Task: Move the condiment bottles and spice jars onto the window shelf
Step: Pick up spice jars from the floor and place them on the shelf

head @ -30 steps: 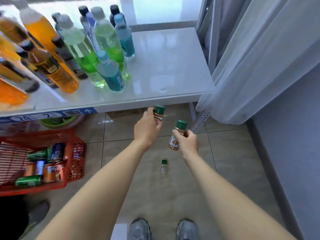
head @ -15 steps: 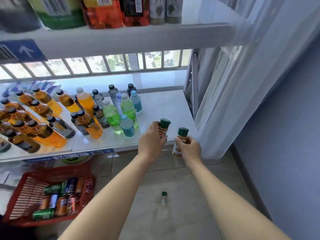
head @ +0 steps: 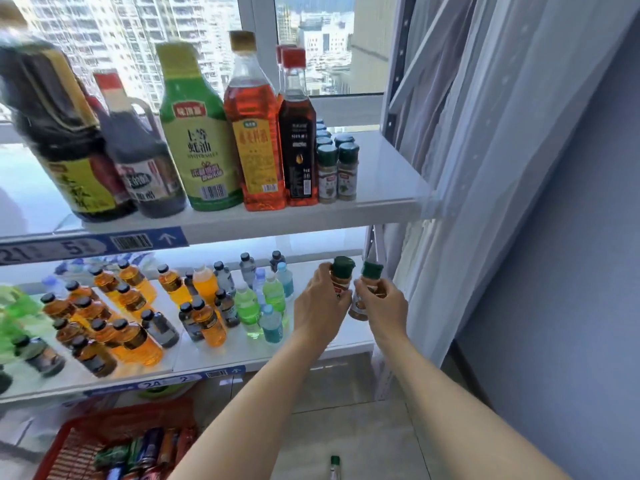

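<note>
A lower white shelf board carries a crowd of small plastic drink bottles: amber ones with black caps to the left, clear green and blue ones toward the middle. Below it, on the beige tiled floor, a red plastic basket holds drink cans lying on their sides. A sheer white curtain hangs at the right beside a blue-grey wall, and tall city buildings show through the window.

jar caps green | basket red | curtain white | wall blue
</note>
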